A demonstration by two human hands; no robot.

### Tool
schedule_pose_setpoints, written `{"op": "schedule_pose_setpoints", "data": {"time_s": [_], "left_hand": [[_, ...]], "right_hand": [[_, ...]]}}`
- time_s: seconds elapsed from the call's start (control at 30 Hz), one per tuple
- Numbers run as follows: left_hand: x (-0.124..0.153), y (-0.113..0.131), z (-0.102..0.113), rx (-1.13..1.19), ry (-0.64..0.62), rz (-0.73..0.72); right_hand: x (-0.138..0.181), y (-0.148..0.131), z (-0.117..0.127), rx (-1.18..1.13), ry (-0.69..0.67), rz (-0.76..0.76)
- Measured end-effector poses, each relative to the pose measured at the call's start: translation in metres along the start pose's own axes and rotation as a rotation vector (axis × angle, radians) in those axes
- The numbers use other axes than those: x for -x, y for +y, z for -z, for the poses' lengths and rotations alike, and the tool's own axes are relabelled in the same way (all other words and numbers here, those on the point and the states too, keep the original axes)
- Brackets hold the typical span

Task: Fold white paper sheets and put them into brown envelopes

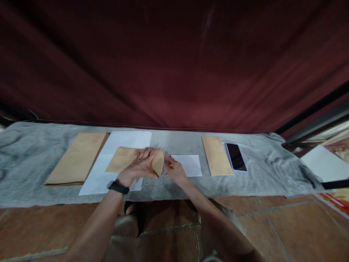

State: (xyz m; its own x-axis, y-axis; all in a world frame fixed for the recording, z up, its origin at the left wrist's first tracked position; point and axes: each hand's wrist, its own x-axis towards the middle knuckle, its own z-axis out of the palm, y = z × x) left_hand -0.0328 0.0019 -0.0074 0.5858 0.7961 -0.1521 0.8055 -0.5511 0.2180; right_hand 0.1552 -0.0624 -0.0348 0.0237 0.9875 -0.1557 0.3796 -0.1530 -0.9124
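Brown paper lies beneath the left hand: an envelope with faint red print toward its left end. That hand is spread wide, its thumb well apart from the fingers, the thumb by the near edge and the fingers across the far edge at the envelope's right end. A black watch circles the wrist. Just beside that end is the right hand, its fingers curled with the tips drawn close; whether anything is pinched between them I cannot tell. It overlaps the left edge of a small white paper lying flat.

Most of the envelope rests on large white sheets, its right end reaching past them. Along the sheets' left side lies a stack of brown envelopes, several layers showing at its right edge. To the right of the small paper, a single brown envelope lies at a slant, with a dark-screened phone in a pale lilac case just beside it.

All of these lie on a counter covered with rumpled grey cloth. Dark red fabric hangs behind it, and brown floor tiles show on the near side.
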Motion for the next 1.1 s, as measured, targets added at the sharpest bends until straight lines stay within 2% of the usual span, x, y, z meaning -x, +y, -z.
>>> {"op": "schedule_pose_setpoints", "data": {"time_s": [0.17, 0.4, 0.5, 0.6, 0.7, 0.77, 0.87, 1.0, 1.1], "left_hand": [[0.006, 0.003, 0.001, 0.014, 0.043, -0.021], [0.008, 0.005, 0.006, 0.063, 0.002, -0.036], [0.009, 0.005, 0.007, 0.047, -0.023, -0.02], [0.011, 0.003, 0.009, 0.045, -0.034, -0.029], [0.013, 0.005, 0.011, 0.07, -0.026, -0.055], [0.014, 0.008, 0.011, 0.095, 0.018, -0.089], [0.013, 0.018, 0.012, 0.105, 0.112, -0.152], [0.012, 0.031, 0.013, 0.059, 0.223, -0.216], [0.013, 0.039, 0.013, 0.031, 0.276, -0.276]], "right_hand": [[-0.011, -0.011, -0.012, -0.044, -0.047, -0.137], [-0.007, -0.021, -0.018, 0.311, 0.031, -0.056], [-0.008, -0.024, -0.018, 0.34, 0.062, -0.075], [-0.013, -0.024, -0.01, 0.194, 0.11, -0.074], [-0.014, -0.02, 0.003, -0.004, 0.153, -0.013], [-0.011, -0.016, 0.012, -0.108, 0.178, 0.012], [-0.004, -0.01, 0.023, -0.244, 0.176, -0.04], [0.01, -0.01, 0.043, -0.494, -0.014, -0.187], [0.02, -0.013, 0.062, -0.606, -0.172, -0.226]]}}
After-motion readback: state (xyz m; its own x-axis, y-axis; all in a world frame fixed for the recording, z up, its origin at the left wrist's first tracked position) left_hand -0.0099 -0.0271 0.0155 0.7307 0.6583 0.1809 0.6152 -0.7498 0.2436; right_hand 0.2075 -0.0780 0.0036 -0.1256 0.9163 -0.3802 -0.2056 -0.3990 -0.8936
